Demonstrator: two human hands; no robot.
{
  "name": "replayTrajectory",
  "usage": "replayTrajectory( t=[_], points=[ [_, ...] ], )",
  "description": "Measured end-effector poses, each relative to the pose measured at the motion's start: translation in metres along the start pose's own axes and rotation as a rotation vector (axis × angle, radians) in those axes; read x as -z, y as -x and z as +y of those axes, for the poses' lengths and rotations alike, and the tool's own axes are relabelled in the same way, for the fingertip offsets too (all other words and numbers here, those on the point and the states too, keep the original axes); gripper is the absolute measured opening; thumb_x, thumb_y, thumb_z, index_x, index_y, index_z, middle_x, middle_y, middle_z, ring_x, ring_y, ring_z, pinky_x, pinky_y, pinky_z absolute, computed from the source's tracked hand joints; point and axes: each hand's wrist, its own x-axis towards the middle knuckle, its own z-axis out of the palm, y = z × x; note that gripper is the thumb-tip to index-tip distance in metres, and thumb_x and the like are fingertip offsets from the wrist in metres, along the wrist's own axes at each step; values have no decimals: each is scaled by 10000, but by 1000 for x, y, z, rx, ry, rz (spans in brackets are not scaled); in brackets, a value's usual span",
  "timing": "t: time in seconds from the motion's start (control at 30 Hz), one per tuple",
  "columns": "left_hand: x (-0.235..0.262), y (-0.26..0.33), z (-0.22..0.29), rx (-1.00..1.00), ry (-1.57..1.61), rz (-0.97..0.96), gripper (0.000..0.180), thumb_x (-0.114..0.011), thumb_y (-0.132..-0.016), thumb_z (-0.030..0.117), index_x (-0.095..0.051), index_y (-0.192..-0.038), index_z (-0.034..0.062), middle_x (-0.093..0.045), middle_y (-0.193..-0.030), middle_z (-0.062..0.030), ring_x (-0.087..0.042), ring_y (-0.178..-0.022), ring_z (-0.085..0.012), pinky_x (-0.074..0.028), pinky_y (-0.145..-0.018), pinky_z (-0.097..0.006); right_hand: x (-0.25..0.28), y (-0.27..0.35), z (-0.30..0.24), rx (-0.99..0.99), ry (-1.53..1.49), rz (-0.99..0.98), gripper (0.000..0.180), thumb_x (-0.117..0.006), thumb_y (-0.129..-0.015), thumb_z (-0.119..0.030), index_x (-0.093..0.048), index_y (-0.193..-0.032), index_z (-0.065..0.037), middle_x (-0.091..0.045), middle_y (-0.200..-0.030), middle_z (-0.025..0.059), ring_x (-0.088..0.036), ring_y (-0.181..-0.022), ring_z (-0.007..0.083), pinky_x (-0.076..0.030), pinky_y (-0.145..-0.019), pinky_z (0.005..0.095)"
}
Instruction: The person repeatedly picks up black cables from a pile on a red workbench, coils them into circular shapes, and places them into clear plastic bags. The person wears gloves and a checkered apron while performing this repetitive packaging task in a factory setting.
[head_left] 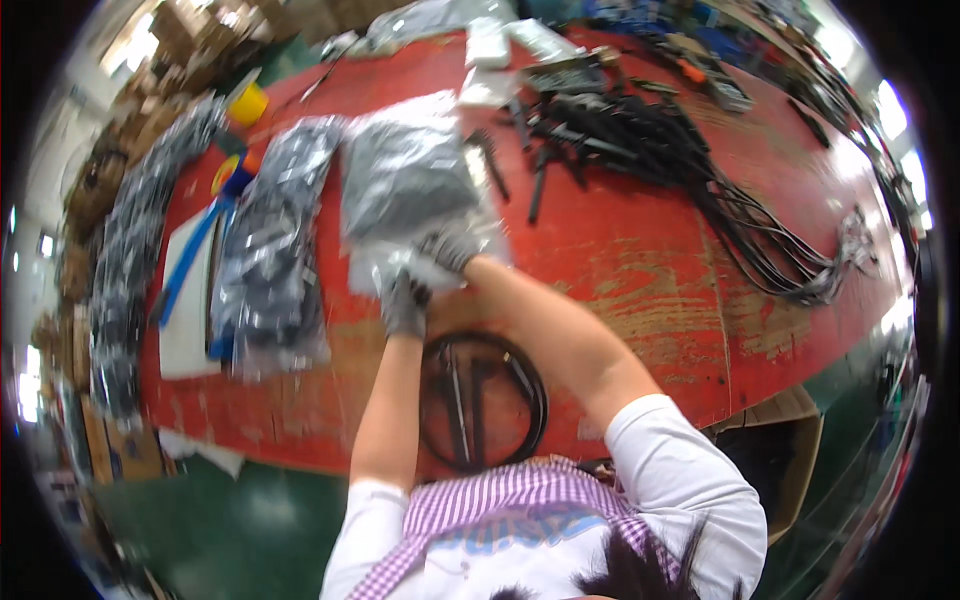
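Note:
Both my hands wear grey gloves and meet at the near end of a clear plastic bag (385, 262) on the red table. My left hand (404, 303) is closed on the bag's near edge. My right hand (450, 249) is closed on the film just beyond it, slightly to the right. Under this bag's far part lies a pile of clear bags (410, 180) with dark contents that I cannot make out. A coil of black cable (538, 400) rests between my forearms, close to the table's near edge, with a straight dark rod-like piece (474, 400) inside the loop.
Rows of filled clear bags (275, 240) lie to the left, beside a blue-handled tool (188, 262) and a white board (185, 310). A heap of black cables with rods (630, 135) spreads at the right. A yellow container (247, 104) stands far left; a cardboard box (800, 450) sits below the right edge.

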Motion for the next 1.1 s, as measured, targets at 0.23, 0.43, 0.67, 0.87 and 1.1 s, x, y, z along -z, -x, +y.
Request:
replayTrajectory(
  t=[0.23,0.43,0.67,0.87,1.1],
  points=[
    [21,45,16,-293,-491,32,299,-532,-854,97,-506,-1153,105,-542,-681,-3,-486,-516,-92,-424,-460,-236,59,1,-4,-550,-659,-17,368,-554,-803,-425,-681,-806,-79,-624,-778,173,-578,-726,318,-447,-713,379],
    [-31,87,42,-1138,-1498,142,213,-670,-678,195,-675,-890,197,-547,-1103,-93,-479,-1003,-280,-390,-842,-387,70,1,-20,-543,-539,-12,394,-534,-807,-450,-674,-793,-82,-623,-780,179,-583,-747,342,-448,-710,396],
    [-25,15,56,-945,-1614,85,122,-594,-774,185,-653,-807,83,-601,-785,-131,-573,-739,-271,-451,-684,-374,104,19,-45,-242,-182,211,308,-586,-775,-399,-647,-874,-113,-555,-1106,119,-505,-972,303,-398,-854,401],
    [-39,34,72,-921,-1787,-15,162,-579,-800,231,-644,-891,113,-593,-863,-97,-585,-817,-256,-485,-686,-374,69,60,2,13,181,329,316,-586,-767,-311,-589,-1031,-137,-498,-1168,10,-384,-1117,204,-329,-892,347],
    [14,31,53,-634,-2190,-186,597,-409,-820,93,-233,-1381,193,-586,-765,-145,-598,-617,-295,-486,-537,-423,87,108,18,-299,467,-169,179,-527,-783,-197,-623,-926,-146,-597,-898,72,-547,-809,236,-422,-685,402]
  ],
)
